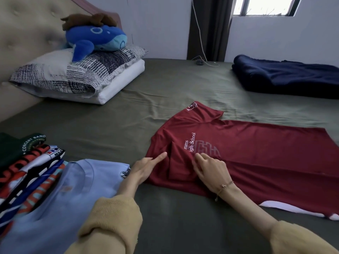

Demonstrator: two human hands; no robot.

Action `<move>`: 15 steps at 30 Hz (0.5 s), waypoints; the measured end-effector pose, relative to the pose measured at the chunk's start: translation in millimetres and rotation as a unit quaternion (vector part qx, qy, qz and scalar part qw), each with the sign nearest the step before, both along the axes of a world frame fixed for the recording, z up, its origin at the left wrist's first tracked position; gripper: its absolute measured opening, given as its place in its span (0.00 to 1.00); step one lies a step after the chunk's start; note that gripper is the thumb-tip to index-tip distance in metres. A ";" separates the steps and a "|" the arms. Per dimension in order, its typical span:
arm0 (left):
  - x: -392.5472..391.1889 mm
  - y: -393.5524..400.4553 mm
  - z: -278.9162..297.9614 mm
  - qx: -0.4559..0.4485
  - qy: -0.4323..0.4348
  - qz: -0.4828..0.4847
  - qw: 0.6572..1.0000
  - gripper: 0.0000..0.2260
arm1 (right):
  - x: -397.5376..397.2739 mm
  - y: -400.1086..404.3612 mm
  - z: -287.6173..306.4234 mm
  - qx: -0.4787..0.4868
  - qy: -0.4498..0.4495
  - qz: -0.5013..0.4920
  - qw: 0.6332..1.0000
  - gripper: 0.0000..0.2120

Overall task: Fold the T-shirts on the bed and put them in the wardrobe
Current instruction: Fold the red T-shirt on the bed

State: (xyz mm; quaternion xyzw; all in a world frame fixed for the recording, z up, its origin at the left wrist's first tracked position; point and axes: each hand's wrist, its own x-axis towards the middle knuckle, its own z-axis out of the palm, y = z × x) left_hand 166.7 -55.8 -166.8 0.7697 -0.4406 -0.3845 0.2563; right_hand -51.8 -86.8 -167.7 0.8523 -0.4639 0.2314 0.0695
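A dark red T-shirt with white lettering lies spread on the olive bed sheet, its near side folded over the chest. My left hand rests at the shirt's collar end, index finger stretched out onto the cloth. My right hand lies flat on the folded part, fingers straight and pressing down beside the print. A light blue T-shirt lies at the lower left, partly under my left sleeve. Beside it is a fanned pile of several printed T-shirts.
A patterned pillow on a white one sits by the padded headboard, with a blue plush whale on top. A folded navy blanket lies at the far right. A cable and small dark object lie near the wall.
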 end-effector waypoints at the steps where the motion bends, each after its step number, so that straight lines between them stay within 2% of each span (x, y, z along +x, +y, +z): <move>1: -4.2 0.1 0.7 0.003 -0.032 -0.002 0.999 0.44 | -3.8 -1.5 -0.8 0.033 0.004 -0.026 0.999 0.10; 3: -13.3 -1.1 2.4 0.006 -0.117 0.002 0.993 0.44 | -11.4 -1.3 -1.6 0.063 -0.018 -0.063 0.996 0.08; 5: -17.6 -0.6 1.9 0.009 -0.175 -0.008 0.984 0.45 | -20.0 0.0 -9.5 0.026 -0.004 -0.074 0.997 0.08; 7: -16.6 -0.5 0.1 0.009 -0.175 -0.011 0.984 0.46 | -26.1 -1.4 -17.6 0.026 0.040 -0.089 0.995 0.17; 12: -16.2 -0.6 -0.2 0.014 -0.178 -0.008 0.984 0.45 | -39.6 -1.1 -23.3 0.174 0.095 -0.110 0.974 0.42; 14: -16.7 -2.6 -0.5 0.012 -0.199 -0.006 0.980 0.44 | -41.0 -5.5 -21.9 0.213 0.100 -0.104 0.966 0.44; 15: -19.7 -1.5 0.0 0.012 -0.218 -0.004 0.976 0.43 | -45.0 -5.7 -18.5 0.229 0.088 -0.103 0.964 0.42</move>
